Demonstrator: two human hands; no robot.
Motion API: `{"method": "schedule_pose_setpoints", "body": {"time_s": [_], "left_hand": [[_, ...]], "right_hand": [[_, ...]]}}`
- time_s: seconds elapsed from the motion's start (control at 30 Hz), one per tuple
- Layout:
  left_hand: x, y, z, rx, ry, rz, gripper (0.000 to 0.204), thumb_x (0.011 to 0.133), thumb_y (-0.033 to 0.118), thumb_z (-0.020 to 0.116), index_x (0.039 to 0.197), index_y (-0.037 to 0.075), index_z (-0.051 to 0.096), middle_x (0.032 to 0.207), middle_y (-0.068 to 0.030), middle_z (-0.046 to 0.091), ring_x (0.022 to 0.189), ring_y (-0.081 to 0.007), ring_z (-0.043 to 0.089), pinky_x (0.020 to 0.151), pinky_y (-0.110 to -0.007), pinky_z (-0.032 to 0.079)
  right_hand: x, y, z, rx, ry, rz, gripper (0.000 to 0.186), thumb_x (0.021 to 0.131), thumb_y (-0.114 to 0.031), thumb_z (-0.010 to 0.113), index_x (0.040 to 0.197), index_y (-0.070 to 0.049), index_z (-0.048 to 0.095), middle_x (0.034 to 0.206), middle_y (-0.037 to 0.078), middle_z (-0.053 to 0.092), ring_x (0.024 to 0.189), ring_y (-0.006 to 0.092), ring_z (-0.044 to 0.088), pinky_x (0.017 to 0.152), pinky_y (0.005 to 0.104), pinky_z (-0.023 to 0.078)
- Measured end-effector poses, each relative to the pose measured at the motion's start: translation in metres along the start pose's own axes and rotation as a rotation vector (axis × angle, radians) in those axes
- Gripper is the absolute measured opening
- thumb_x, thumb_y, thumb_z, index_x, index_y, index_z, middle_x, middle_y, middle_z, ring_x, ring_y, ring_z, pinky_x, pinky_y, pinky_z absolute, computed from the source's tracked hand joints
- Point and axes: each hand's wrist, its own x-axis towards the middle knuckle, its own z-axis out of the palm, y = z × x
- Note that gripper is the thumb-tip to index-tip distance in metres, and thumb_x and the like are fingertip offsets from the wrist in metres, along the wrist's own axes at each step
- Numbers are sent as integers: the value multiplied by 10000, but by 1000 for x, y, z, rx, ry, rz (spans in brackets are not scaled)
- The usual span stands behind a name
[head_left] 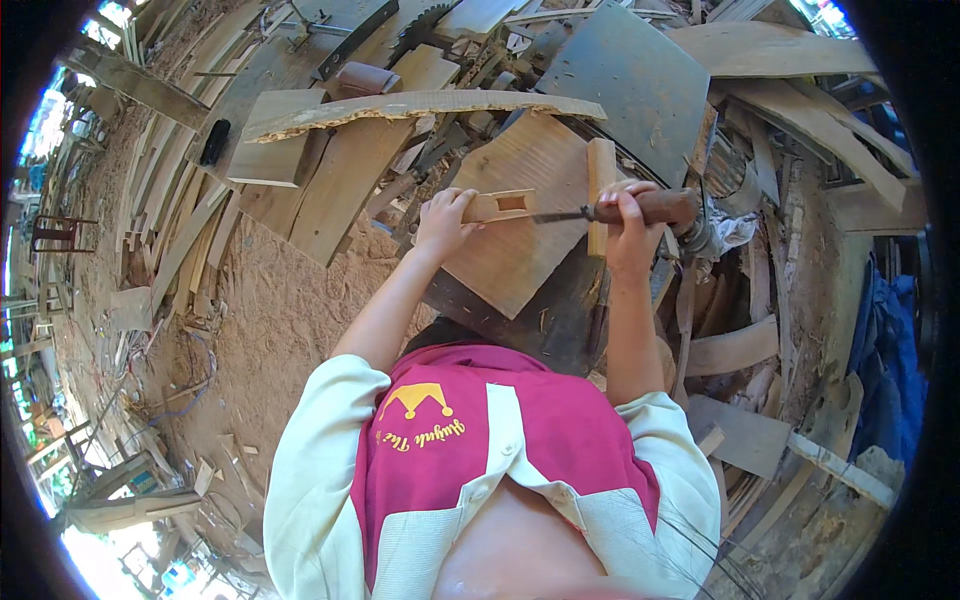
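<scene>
My left hand is closed round one end of a small pale wooden piece with a rectangular slot cut in its other end. In my right hand is a chisel with a thick brown wooden handle. Its dark narrow blade points left, and the tip is close to the slotted end; whether they touch I cannot tell. Below both hands lies a broad wooden board, light brown with faint saw marks. A narrow wooden block stands beside my right hand, at the board's right side.
Beyond the board lie a long rough-edged plank, a square pale block and a grey metal plate. A toothed saw blade is at the far side. Sawdust covers the ground on the left; offcuts pile up on the right.
</scene>
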Motion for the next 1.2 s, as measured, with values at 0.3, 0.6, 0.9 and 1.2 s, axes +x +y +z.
{"method": "schedule_pose_setpoints", "body": {"time_s": [0.3,0.6,0.9,1.2], "left_hand": [[7,-2,-1,-68,-71,-48,574,650,260,740,1163,138,515,1097,-76,515,1076,-260,467,904,-411,355],[13,-1,-9,-35,-97,-11,568,623,220,765,1119,57,545,1041,-115,543,992,-302,516,855,-375,419],[14,2,-12,-65,-107,-12,578,613,216,772,1121,59,546,1053,-128,532,1015,-310,496,885,-376,400],[14,3,-14,-42,-146,-23,607,614,204,771,1148,44,531,1071,-135,523,1044,-314,473,905,-375,387]], "right_hand": [[33,25,12,9,-347,-61,60,753,-11,488,739,-36,435,642,70,456,620,169,452,622,300,400],[31,50,23,-33,-338,65,100,687,51,527,706,-35,479,657,67,547,614,124,517,562,258,418],[20,57,31,-244,-505,0,61,661,8,585,679,-33,543,649,18,534,602,100,488,553,248,397],[33,52,32,-282,-604,125,91,655,-32,613,667,-44,523,634,2,523,595,85,484,547,241,398]]}}
